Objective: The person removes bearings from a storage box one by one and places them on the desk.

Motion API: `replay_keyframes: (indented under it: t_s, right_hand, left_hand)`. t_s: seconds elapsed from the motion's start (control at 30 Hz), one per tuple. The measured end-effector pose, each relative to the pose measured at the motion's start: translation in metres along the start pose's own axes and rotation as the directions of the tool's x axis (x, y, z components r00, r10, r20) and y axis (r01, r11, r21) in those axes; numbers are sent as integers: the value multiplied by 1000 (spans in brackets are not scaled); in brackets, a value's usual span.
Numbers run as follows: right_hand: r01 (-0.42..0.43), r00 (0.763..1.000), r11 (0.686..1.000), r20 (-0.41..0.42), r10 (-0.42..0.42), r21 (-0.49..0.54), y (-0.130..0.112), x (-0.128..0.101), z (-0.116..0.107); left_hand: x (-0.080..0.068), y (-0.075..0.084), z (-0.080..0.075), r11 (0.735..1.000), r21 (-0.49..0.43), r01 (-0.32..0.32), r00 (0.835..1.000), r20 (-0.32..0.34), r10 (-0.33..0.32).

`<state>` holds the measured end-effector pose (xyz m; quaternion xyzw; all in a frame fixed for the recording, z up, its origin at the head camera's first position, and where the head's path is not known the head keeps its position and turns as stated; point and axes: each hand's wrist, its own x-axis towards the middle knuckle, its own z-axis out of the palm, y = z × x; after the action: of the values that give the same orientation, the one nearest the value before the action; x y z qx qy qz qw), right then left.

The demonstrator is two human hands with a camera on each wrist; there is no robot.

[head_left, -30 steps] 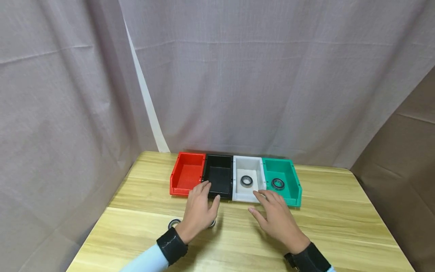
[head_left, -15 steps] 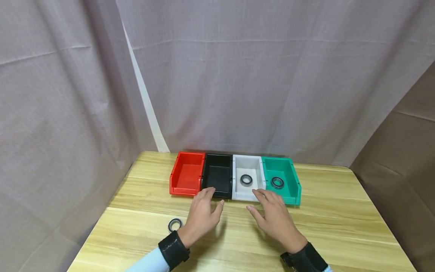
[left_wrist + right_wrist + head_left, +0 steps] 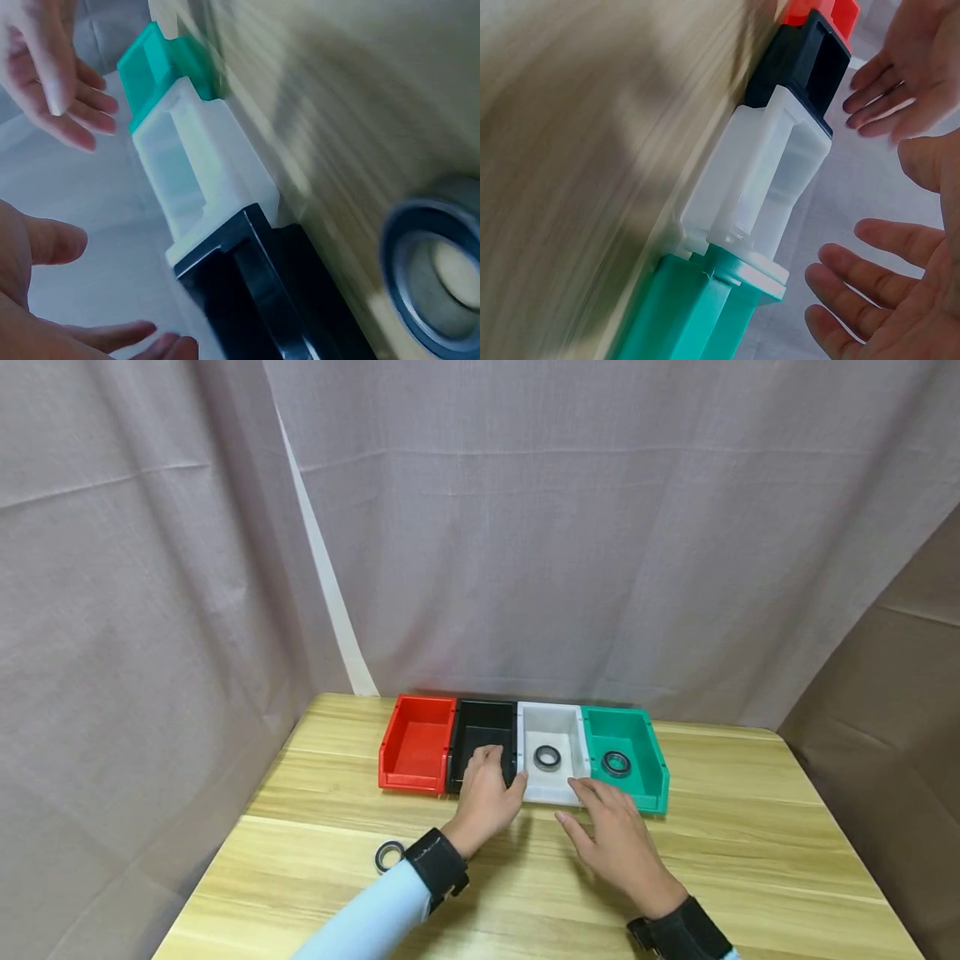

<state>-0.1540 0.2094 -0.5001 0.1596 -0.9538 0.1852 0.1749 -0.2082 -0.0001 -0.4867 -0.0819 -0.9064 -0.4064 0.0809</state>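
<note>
Since a second ago my left hand (image 3: 487,793) has slid forward and rightward from near the table edge, and its fingers now reach over the front lip of the black bin (image 3: 483,735), relaxed and holding nothing. My right hand (image 3: 611,839) hovers spread, palm down, just before the white bin (image 3: 551,722) and green bin (image 3: 637,731), gripping nothing. One loose bearing ring (image 3: 388,856) lies on the table (image 3: 750,827) behind my left wrist, well apart from both hands.
</note>
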Motion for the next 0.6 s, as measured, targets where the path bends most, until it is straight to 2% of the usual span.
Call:
replay_keyframes:
  t_s: [0.3,0.47,0.6]
  right_hand:
    - [-20,1000,1000,-10,20,22,5,1,1]
    - [-18,1000,1000,-16,18,19,4,1,2]
    - [-12,1000,1000,-18,12,2,2,4,3]
  left_hand:
    - [54,6,44,987,127,103,995,2,-104]
    - [74,4,62,962,221,158,987,-23,-157]
    - [85,2,70,954,203,221,975,-33,-219]
